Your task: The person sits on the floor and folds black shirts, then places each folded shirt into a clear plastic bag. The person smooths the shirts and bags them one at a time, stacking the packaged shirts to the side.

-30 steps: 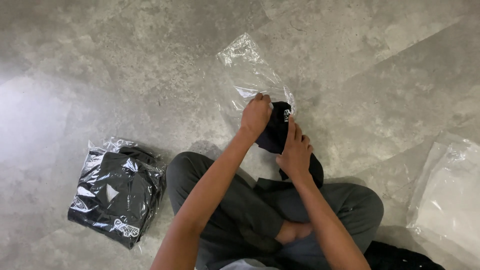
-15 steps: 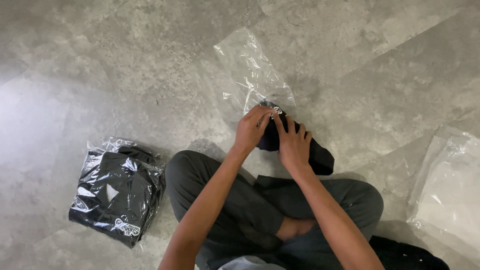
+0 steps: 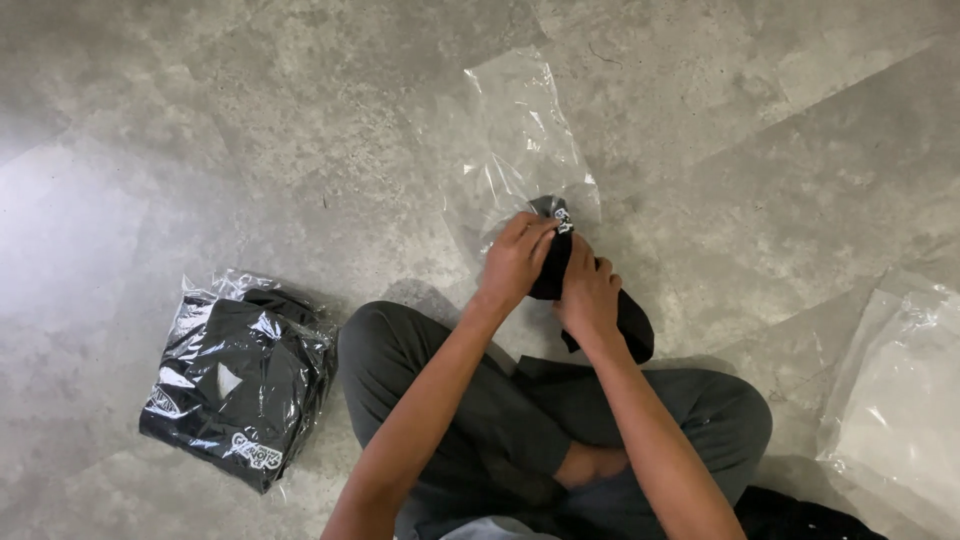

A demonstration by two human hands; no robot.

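Note:
I sit cross-legged on a grey floor. My left hand (image 3: 515, 262) grips the near edge of a clear plastic bag (image 3: 520, 140) lying on the floor ahead of me. My right hand (image 3: 588, 296) holds a folded black garment with white print (image 3: 630, 320), whose front end sits at the bag's mouth between my two hands. The far part of the bag lies flat with nothing in it.
A black garment packed in a clear bag (image 3: 238, 378) lies on the floor to my left. A stack of clear plastic bags (image 3: 900, 390) lies at the right edge. Dark cloth (image 3: 800, 518) shows by my right knee.
My hands drew closer together and shifted slightly toward me. The garment's front end now sits at the bag's mouth, and less of the black cloth shows.

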